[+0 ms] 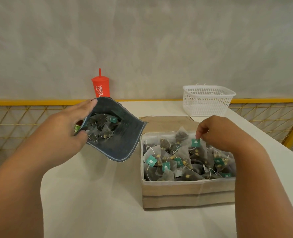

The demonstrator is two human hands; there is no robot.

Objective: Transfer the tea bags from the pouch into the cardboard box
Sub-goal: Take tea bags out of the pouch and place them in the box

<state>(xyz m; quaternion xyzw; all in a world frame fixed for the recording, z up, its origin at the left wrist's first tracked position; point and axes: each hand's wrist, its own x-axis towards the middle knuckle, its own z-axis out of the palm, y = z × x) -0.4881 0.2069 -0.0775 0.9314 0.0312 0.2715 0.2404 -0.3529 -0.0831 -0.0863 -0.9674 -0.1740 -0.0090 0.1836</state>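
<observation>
Placement step: right hand [218, 133] pinches a tea bag [199, 152] by its tag over the cardboard box [188, 191], toward its 1 o'clock corner. Left hand [61, 127] grips the pouch [123, 140] rim at the box's 9 o'clock. Next, probably: release, then reach into the pouch.

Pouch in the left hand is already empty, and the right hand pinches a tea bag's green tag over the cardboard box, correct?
Not empty: the head view shows several tea bags inside the pouch that the left hand holds. The right hand does pinch a tea bag's green tag over the cardboard box.
</observation>
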